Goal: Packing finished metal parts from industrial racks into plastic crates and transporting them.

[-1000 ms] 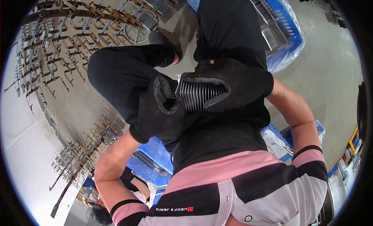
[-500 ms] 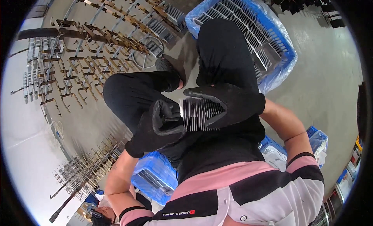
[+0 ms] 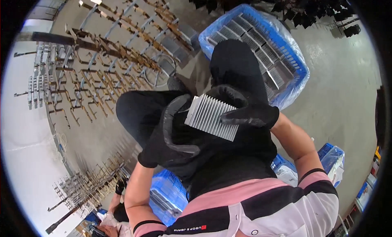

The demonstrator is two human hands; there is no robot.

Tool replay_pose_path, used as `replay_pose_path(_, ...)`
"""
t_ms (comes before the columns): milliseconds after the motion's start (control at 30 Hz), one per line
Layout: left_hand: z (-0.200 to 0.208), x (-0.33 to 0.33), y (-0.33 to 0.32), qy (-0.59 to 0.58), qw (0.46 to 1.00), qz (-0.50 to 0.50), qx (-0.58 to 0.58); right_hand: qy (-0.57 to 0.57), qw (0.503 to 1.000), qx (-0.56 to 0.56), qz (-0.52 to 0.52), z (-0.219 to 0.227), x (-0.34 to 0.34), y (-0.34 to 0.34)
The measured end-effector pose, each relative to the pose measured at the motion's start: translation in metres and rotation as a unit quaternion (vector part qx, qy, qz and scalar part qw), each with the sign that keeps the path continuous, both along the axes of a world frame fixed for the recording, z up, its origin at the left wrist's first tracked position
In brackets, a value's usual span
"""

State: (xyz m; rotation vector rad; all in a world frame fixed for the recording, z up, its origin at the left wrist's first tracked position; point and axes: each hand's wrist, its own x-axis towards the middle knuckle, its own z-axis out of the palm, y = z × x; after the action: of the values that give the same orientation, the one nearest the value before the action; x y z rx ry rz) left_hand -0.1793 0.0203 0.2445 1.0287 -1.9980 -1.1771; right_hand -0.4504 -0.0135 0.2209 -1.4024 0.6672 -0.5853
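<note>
A silver finned heat sink (image 3: 212, 117) is held over my lap, its fins facing up and its length slightly tilted. My right hand (image 3: 249, 110), in a black glove, grips its right end, with the thumb across the fins and the fingers behind. To the left of the heat sink, my left hand (image 3: 169, 133), also in a black glove, is open. Its thumb and fingers are spread wide around a gap, apart from the metal.
A blue crate (image 3: 304, 76) lined with plastic, holding rows of finned heat sinks, stands beyond my right knee. Racks of hooks (image 3: 96, 67) fill the left side. Another blue crate (image 3: 169, 188) sits by my left elbow. A co-worker (image 3: 118, 220) is at lower left.
My left hand has spread open and come away from the heat sink's left end. The heat sink has turned, showing its fins more from above, still in my right hand.
</note>
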Motion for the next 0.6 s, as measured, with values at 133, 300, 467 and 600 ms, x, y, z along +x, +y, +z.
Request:
replay_pose_path(133, -0.018, -0.018, -0.022, 0.054, 0.998, -0.007, -0.011, -0.061, 0.992, 0.095, -0.047, -0.004, -0.011, -0.011)
replay_pose_path(300, -0.022, -0.047, -0.029, 0.214, 0.968, 0.063, 0.112, 0.002, 0.991, 0.084, -0.101, -0.007, -0.031, -0.015)
replay_pose_path(467, -0.019, -0.065, -0.043, 0.140, 0.976, 0.112, 0.121, 0.065, 0.969, -0.073, -0.228, 0.035, -0.048, 0.002)
replay_pose_path(600, -0.014, -0.088, -0.056, 0.089, 0.990, 0.098, 0.051, 0.271, 0.852, -0.392, -0.217, 0.055, -0.042, 0.006)
